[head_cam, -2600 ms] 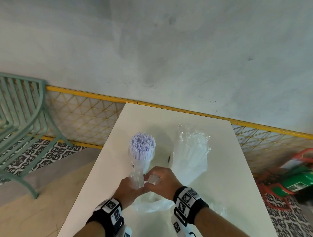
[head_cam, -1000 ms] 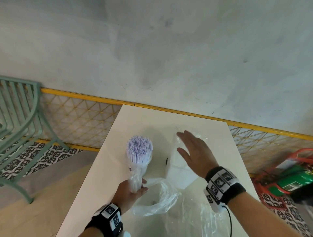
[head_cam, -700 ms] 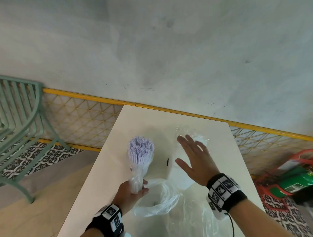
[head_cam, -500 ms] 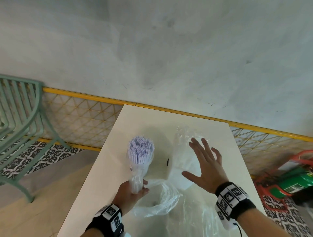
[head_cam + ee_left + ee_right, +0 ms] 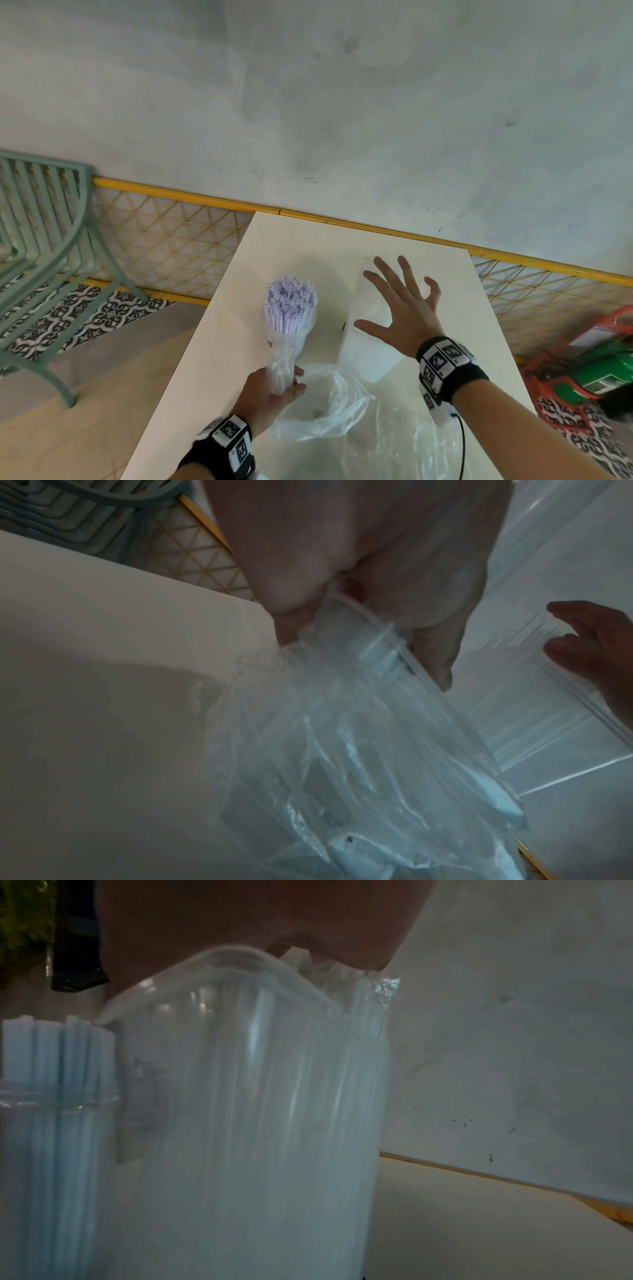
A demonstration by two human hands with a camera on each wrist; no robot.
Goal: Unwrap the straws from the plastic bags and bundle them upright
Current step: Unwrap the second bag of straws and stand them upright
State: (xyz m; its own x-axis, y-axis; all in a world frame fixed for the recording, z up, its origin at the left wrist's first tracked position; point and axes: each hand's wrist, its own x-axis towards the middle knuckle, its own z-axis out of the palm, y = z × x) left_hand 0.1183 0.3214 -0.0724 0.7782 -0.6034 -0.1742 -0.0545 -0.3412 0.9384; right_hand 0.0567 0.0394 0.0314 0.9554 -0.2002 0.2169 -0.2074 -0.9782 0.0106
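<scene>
Left hand [image 5: 265,390] grips the lower end of a straw bundle [image 5: 290,306], upright, bag [image 5: 322,407] peeled down and trailing over the white counter [image 5: 219,359]. Right hand [image 5: 406,313], fingers [image 5: 385,274] spread and holding nothing, hovers at the top of a wrapped pack [image 5: 368,337] standing just right of the bundle.

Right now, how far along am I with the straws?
One bundle of straws stands upright with its top uncovered, your left hand gripping its base. The second pack is still wrapped in plastic; your right hand, fingers spread, hovers over it. Unwrapping that one remains.
</scene>
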